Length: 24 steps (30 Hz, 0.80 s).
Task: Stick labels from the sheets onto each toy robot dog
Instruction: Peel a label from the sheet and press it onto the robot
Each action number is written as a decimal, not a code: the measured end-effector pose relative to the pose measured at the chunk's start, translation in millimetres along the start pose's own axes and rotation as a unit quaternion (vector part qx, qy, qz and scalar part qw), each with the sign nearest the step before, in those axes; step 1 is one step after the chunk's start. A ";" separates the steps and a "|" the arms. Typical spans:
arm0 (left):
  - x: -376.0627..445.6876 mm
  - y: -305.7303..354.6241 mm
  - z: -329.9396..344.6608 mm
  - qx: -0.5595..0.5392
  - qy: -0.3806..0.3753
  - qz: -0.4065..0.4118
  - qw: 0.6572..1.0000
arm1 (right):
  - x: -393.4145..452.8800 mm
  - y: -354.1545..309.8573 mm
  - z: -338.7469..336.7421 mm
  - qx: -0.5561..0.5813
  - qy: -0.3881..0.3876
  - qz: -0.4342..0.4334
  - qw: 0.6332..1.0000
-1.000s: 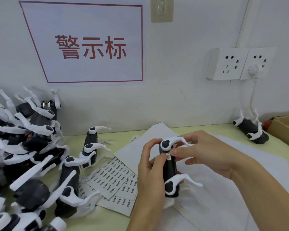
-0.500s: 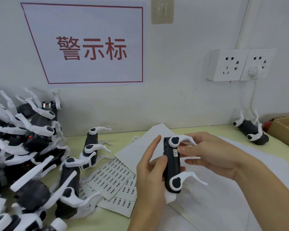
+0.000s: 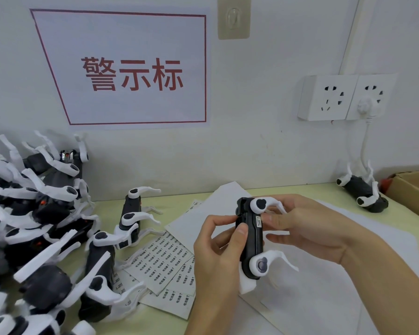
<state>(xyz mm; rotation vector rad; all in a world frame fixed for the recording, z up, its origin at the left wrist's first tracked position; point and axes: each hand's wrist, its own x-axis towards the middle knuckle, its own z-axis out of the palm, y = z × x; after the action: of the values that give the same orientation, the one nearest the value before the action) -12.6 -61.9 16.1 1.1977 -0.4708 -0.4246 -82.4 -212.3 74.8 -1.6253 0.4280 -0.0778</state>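
Note:
Both hands hold one black toy robot dog [image 3: 250,240] with white legs upright above the table. My left hand [image 3: 218,250] grips its left side, thumb against the body. My right hand [image 3: 307,226] holds its right side, thumb pressing beside a small white label [image 3: 258,221] stuck on the body. Label sheets [image 3: 165,259] printed with small labels lie on the table left of my hands. A heap of robot dogs [image 3: 34,226] fills the left. Two more dogs [image 3: 131,213] lie near the sheets, and a single dog [image 3: 363,192] lies at the far right by the wall.
White backing paper [image 3: 348,274] lies under and right of my hands. A cardboard box [image 3: 414,189] stands at the right edge. On the wall are a sign with red characters [image 3: 131,71] and two sockets [image 3: 346,96] with a plugged cable hanging down.
The held dog has been turned and shifted slightly right, so its side with the round leg joints faces me more. My right thumb stays by the label.

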 end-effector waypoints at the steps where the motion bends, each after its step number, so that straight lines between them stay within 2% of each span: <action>1: 0.3 0.0 0.1 -0.003 0.000 0.002 1.000 | -0.4 0.1 -0.4 -0.001 -0.004 -0.002 1.000; 18: 1.7 -2.1 -0.3 0.005 -0.005 0.018 1.000 | -6.6 -0.6 -4.8 -0.030 -0.056 -0.044 0.997; 24: 2.1 -3.7 -1.5 0.012 -0.012 0.028 0.999 | -3.9 1.0 -1.9 -0.066 -0.035 -0.053 0.996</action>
<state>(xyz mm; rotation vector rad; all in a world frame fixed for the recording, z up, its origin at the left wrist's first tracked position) -10.3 -63.1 12.5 1.2011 -0.5311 -0.3871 -86.9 -212.9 74.8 -1.7746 0.2975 -0.0734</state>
